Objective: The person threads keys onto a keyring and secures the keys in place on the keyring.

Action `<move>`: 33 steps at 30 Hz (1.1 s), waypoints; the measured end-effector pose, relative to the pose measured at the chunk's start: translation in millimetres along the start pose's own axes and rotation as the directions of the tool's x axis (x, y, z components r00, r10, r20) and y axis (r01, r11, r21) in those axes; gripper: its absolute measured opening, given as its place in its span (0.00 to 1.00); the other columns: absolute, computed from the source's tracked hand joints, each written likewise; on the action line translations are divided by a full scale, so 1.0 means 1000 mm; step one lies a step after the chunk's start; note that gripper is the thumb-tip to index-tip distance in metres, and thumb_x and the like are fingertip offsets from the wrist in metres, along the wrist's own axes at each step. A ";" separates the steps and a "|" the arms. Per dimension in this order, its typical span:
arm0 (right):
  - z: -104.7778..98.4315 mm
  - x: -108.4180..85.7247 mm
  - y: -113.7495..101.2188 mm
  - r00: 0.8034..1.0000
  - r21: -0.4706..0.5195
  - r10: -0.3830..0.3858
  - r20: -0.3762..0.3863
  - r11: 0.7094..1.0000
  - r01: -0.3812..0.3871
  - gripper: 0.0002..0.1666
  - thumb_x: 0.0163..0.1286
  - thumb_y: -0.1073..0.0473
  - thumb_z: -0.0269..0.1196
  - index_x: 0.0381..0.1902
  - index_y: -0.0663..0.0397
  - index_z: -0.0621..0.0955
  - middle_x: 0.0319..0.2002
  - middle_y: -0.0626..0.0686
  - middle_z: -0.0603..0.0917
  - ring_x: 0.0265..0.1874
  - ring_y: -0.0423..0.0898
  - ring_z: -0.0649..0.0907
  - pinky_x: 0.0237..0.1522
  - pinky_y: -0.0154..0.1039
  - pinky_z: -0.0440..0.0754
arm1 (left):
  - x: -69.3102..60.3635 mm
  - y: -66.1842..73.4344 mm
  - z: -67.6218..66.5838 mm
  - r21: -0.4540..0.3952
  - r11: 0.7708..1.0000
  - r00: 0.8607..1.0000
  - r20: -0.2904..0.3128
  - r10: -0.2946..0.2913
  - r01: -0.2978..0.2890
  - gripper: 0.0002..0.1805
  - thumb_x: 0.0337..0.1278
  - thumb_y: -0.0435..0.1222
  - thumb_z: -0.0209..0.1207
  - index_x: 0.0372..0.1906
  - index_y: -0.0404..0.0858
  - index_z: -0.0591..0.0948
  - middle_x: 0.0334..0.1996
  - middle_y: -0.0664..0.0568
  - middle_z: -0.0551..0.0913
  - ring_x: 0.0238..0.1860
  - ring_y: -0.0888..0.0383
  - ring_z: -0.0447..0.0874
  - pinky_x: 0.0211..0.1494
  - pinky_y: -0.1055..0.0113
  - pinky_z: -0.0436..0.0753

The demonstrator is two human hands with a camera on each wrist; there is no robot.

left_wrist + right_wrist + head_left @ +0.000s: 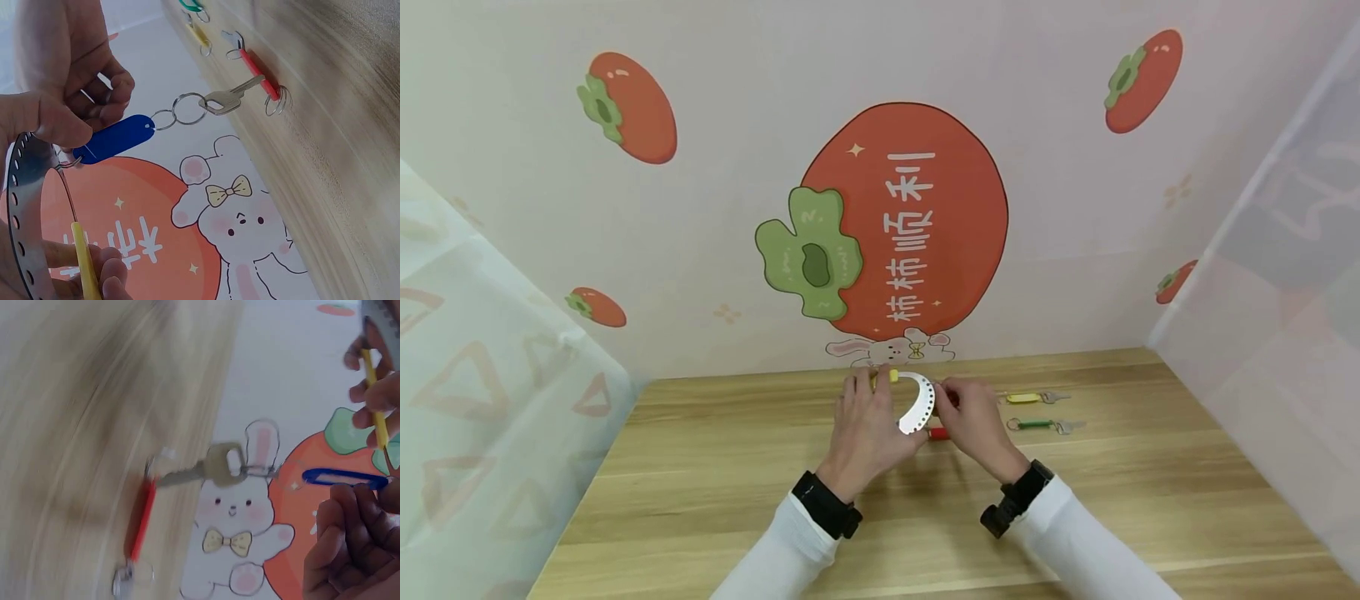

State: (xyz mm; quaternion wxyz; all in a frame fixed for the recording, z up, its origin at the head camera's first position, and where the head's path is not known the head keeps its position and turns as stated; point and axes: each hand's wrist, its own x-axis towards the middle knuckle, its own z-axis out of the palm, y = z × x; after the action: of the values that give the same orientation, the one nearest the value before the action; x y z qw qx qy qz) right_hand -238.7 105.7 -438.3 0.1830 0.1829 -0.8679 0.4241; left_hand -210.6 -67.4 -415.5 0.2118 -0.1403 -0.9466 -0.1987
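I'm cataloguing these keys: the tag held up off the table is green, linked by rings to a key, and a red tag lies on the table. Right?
No: the held-up tag is blue, as the left wrist view shows; rings do link it to a key, and a red tag lies on the table.

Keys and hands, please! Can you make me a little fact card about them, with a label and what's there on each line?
Left hand: holds the yellow part of a curved metal piece with holes
Right hand: fingers curled at the blue tag
Blue tag's key: joined by small rings
On the table: red tag, yellow tag, green tag
Wall picture: bunny, big orange-red fruit
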 end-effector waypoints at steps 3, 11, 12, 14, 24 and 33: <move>0.000 0.001 -0.002 0.999 0.061 0.042 0.004 0.997 -0.042 0.16 0.75 0.63 0.61 0.24 0.54 0.84 0.18 0.44 0.78 0.17 0.41 0.74 0.19 0.34 0.72 | 0.000 0.000 0.000 -0.002 1.000 1.000 0.001 -0.001 0.001 0.50 0.34 0.54 0.75 0.64 0.29 0.75 0.55 0.34 0.76 0.54 0.38 0.74 0.48 0.45 0.80; -0.004 0.003 -0.004 0.999 -0.056 -0.053 -0.007 0.997 0.053 0.11 0.70 0.66 0.65 0.25 0.57 0.84 0.18 0.44 0.77 0.15 0.38 0.73 0.17 0.33 0.71 | 0.000 0.000 -0.002 -0.005 1.000 1.000 0.002 0.006 -0.006 0.51 0.32 0.54 0.77 0.63 0.30 0.75 0.53 0.35 0.76 0.53 0.40 0.75 0.45 0.46 0.81; -0.004 0.003 -0.004 0.996 -0.094 -0.086 -0.008 0.992 0.085 0.10 0.70 0.66 0.66 0.26 0.57 0.84 0.18 0.44 0.77 0.15 0.38 0.73 0.17 0.33 0.71 | 0.000 0.000 -0.002 -0.001 1.000 1.000 0.005 0.008 -0.008 0.51 0.32 0.55 0.77 0.63 0.30 0.75 0.53 0.35 0.76 0.52 0.40 0.75 0.45 0.46 0.81; -0.004 0.002 -0.003 0.987 -0.190 -0.161 -0.010 0.969 0.157 0.08 0.67 0.68 0.67 0.27 0.58 0.84 0.20 0.46 0.79 0.16 0.38 0.74 0.18 0.33 0.72 | -0.001 0.000 -0.002 0.006 1.000 1.000 0.014 0.011 -0.011 0.52 0.32 0.56 0.78 0.63 0.30 0.75 0.53 0.36 0.76 0.52 0.40 0.75 0.43 0.47 0.81; -0.005 -0.003 0.001 0.928 -0.427 -0.373 -0.021 0.842 0.329 0.05 0.64 0.66 0.72 0.30 0.59 0.84 0.27 0.52 0.83 0.27 0.48 0.83 0.27 0.40 0.81 | -0.004 0.001 -0.005 0.021 1.000 0.998 0.064 -0.004 0.002 0.51 0.36 0.55 0.75 0.65 0.29 0.74 0.55 0.35 0.76 0.53 0.39 0.75 0.47 0.46 0.80; -0.006 -0.004 0.001 0.936 -0.370 -0.353 -0.006 0.870 0.326 0.03 0.65 0.66 0.70 0.33 0.59 0.85 0.29 0.51 0.84 0.29 0.46 0.82 0.30 0.39 0.81 | -0.004 0.000 -0.006 -0.009 1.000 0.997 0.079 -0.026 0.027 0.53 0.34 0.55 0.77 0.67 0.29 0.73 0.58 0.35 0.74 0.52 0.40 0.74 0.42 0.48 0.79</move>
State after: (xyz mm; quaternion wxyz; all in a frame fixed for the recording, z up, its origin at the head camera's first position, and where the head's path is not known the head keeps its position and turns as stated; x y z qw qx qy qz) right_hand -235.2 111.6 -437.3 0.3168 0.2798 -0.8782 0.2238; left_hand -204.9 -70.6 -412.5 0.1708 -0.1365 -0.9550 -0.2005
